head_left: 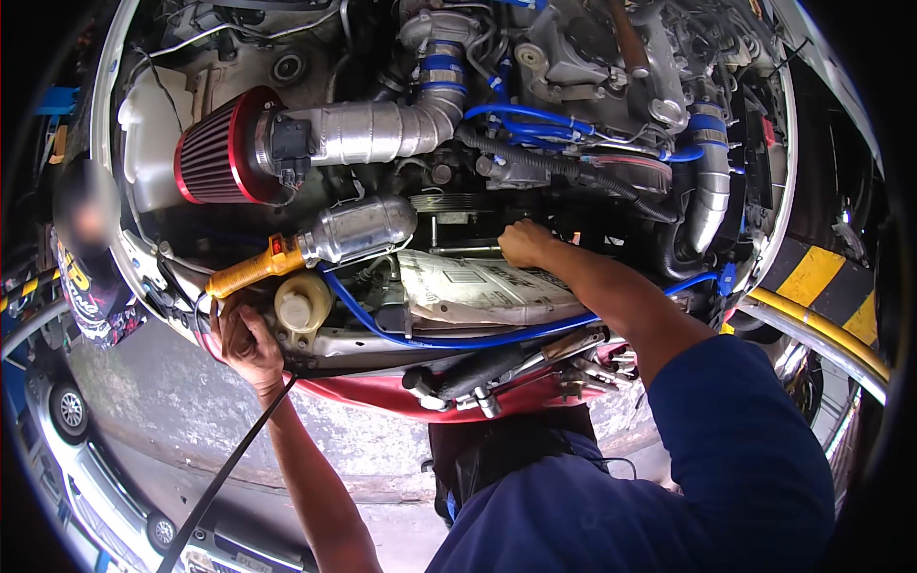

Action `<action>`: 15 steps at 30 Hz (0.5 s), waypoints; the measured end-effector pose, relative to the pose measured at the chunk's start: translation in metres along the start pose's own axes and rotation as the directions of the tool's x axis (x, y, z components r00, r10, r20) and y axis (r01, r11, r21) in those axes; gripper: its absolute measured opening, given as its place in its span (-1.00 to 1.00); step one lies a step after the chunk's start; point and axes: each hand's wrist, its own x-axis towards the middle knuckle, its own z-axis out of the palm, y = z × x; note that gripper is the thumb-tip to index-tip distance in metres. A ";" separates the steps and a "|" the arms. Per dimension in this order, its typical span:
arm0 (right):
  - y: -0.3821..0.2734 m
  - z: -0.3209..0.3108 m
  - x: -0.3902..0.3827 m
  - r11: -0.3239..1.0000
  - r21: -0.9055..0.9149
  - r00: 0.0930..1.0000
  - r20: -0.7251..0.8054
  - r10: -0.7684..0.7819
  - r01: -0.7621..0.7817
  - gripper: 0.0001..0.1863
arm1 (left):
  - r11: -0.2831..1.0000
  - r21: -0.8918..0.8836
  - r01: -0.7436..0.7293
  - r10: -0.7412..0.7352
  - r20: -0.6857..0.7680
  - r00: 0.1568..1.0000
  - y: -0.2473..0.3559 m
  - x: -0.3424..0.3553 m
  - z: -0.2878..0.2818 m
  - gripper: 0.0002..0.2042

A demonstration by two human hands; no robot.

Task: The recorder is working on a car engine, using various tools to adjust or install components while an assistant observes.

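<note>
In the engine bay, my right hand [525, 244] is closed in a fist at the end of a slim metal wrench bar [468, 249]. The bar lies level, beside an upright metal rod, in the gap behind the newspaper [478, 289]. What the bar's far end meets is too dark to make out. At the front left edge of the car, my left hand [250, 346] rests with its fingers stretched up, just below the yellow handle of a caged work lamp [358, 232]. The lamp lies across the front of the bay, its head toward the middle.
A red cone air filter [215, 148] joins a silver intake pipe [373, 131]. A white-capped reservoir [303, 304] stands beside the lamp. A blue hose [458, 344] curves along the front. Several tools, including a black-handled one [478, 371], lie on red cloth. Another person [91, 258] stands at left.
</note>
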 end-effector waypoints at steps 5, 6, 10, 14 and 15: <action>-0.001 0.000 0.001 0.999 -0.034 0.999 0.042 0.009 -0.008 -0.74 | 1.000 0.016 0.004 -0.003 -0.029 1.000 0.002 0.002 0.002 -0.69; 0.001 0.002 0.001 1.000 -0.023 1.000 0.016 -0.002 0.002 -0.75 | 1.000 0.019 0.002 -0.001 -0.023 1.000 0.003 0.003 0.001 -0.69; -0.003 -0.003 0.002 0.999 -0.034 0.999 0.040 0.001 0.000 -0.74 | 1.000 0.023 -0.003 0.003 -0.038 0.999 0.001 0.000 0.000 -0.70; -0.001 -0.001 0.003 0.999 -0.036 0.999 0.053 0.010 -0.008 -0.74 | 0.999 0.030 0.018 -0.018 -0.013 1.000 0.003 0.000 0.003 -0.71; -0.001 -0.001 0.003 0.999 -0.035 0.998 0.061 0.007 -0.005 -0.74 | 0.999 0.038 0.021 -0.020 -0.036 0.999 0.005 0.002 0.004 -0.70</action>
